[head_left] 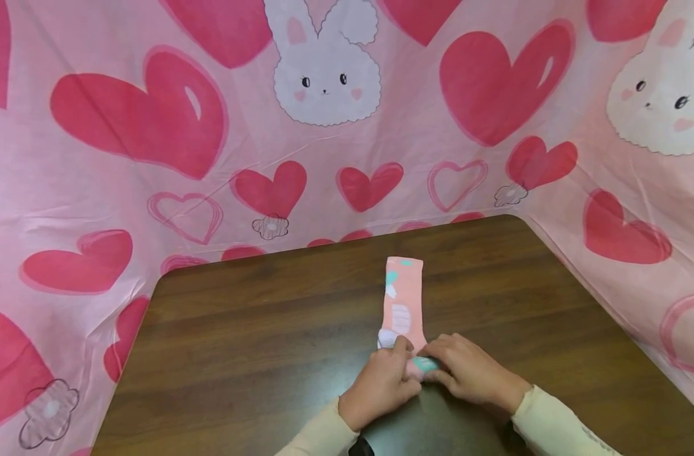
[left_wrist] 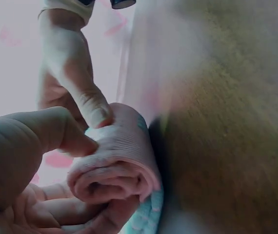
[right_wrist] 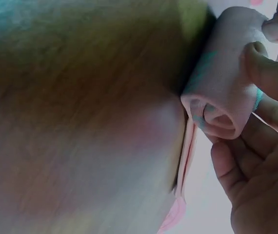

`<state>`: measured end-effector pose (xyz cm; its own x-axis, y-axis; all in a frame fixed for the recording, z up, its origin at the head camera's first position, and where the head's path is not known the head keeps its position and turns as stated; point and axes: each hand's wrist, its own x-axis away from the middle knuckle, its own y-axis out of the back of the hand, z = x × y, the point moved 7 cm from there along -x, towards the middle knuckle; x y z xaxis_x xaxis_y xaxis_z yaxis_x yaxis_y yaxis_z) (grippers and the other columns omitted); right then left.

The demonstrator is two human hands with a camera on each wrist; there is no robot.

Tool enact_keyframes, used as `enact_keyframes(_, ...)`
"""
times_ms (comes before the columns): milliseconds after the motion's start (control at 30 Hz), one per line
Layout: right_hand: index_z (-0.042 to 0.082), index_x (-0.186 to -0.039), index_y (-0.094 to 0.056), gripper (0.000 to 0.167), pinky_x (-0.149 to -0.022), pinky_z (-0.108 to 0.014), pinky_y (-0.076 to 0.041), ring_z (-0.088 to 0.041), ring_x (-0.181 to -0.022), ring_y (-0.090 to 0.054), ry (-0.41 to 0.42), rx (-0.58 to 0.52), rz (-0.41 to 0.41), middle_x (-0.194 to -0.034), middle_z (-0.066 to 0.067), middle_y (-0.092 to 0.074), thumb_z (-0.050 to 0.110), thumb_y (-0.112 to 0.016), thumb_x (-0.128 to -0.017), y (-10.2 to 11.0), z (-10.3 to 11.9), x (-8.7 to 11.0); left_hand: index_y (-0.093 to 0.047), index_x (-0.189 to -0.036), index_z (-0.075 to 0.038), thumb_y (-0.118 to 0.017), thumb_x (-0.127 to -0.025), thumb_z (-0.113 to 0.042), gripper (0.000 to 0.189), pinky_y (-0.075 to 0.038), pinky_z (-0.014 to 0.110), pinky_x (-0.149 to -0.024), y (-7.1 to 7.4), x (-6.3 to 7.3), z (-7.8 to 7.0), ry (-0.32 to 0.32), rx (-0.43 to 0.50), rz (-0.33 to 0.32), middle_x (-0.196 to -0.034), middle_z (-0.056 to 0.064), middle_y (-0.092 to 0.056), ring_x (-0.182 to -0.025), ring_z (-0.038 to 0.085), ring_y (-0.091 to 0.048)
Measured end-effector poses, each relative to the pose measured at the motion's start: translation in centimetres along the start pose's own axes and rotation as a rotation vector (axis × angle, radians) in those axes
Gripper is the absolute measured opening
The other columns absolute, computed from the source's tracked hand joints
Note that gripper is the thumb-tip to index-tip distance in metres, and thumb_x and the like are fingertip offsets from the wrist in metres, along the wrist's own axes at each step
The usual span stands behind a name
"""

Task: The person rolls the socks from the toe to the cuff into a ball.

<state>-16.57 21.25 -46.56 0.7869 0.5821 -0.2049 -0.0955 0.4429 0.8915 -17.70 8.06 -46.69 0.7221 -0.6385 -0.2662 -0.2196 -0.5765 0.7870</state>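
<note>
Presently | left hand (head_left: 383,380), right hand (head_left: 473,372) | both hands part-curled, pinching the rolled end of a pink sock (head_left: 407,297)

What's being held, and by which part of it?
A long pink knit sock, white-and-teal patterned (maybe a stacked pair), by its rolled-up near end: the left grip holds the roll's left side, the right grip its right.

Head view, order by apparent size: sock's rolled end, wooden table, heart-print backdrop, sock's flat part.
Largest to smallest:
1. Heart-print backdrop
2. Wooden table
3. Sock's flat part
4. Sock's rolled end, partly hidden, so judged by what shows
</note>
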Motion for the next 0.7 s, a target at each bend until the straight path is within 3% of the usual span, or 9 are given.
enact_keyframes(100,0.019,-0.112,-0.070,0.020,-0.078,-0.035,-0.049,-0.003,-0.089,-0.053,-0.057,-0.068,0.059,-0.103,0.019,-0.063,0.032,-0.067,-0.097,-0.2,-0.4,-0.1,-0.051,-0.110,-0.007,-0.071,-0.075,-0.011,0.040,-0.037,0.016,-0.049,-0.1,0.2,0.9,0.089,0.107,0.037,-0.074,-0.002,-0.061,-0.056,0.002,-0.044)
enact_keyframes(233,0.020,-0.115,-0.070,0.023,-0.075,-0.033,-0.048,-0.003,-0.087,-0.052,-0.085,-0.112,0.085,-0.102,0.019,-0.062,0.036,-0.060,-0.101,-0.4,-0.7,-0.3,-0.051,-0.105,-0.008,-0.069,-0.082,-0.012,0.028,-0.033,0.018,-0.043,0.0,0.3,1.6,0.154,0.198,0.070,-0.060,-0.010,-0.042,-0.049,0.001,-0.036)
enact_keyframes(400,0.019,-0.115,-0.070,0.022,-0.076,-0.032,-0.049,-0.003,-0.088,-0.056,-0.060,-0.188,0.065,-0.103,0.017,-0.064,0.031,-0.057,-0.103,-0.8,-1.1,-0.9,-0.057,-0.103,-0.009,-0.064,-0.083,-0.010,0.021,-0.037,0.021,-0.049,0.4,0.2,2.4,0.214,0.227,0.072,-0.066,-0.010,-0.048,-0.054,0.003,-0.041)
enact_keyframes(567,0.014,-0.119,-0.070,0.025,-0.077,-0.028,-0.052,-0.001,-0.087,-0.060,-0.087,-0.282,0.074,-0.106,0.013,-0.068,0.028,-0.055,-0.104,-1.2,-1.7,-1.3,-0.060,-0.103,-0.009,-0.062,-0.085,-0.010,0.017,-0.043,0.022,-0.065,0.9,0.1,2.3,0.192,0.170,0.017,-0.092,-0.003,-0.049,-0.073,0.007,-0.046)
enact_keyframes(700,0.013,-0.121,-0.070,0.030,-0.078,-0.029,-0.053,-0.002,-0.086,-0.059,-0.136,-0.295,0.069,-0.108,0.011,-0.069,0.032,-0.055,-0.104,-1.2,-1.9,-1.4,-0.060,-0.102,-0.009,-0.062,-0.089,-0.008,0.014,-0.046,0.025,-0.073,1.2,0.0,2.1,0.170,0.156,0.006,-0.098,0.001,-0.047,-0.080,0.010,-0.048)
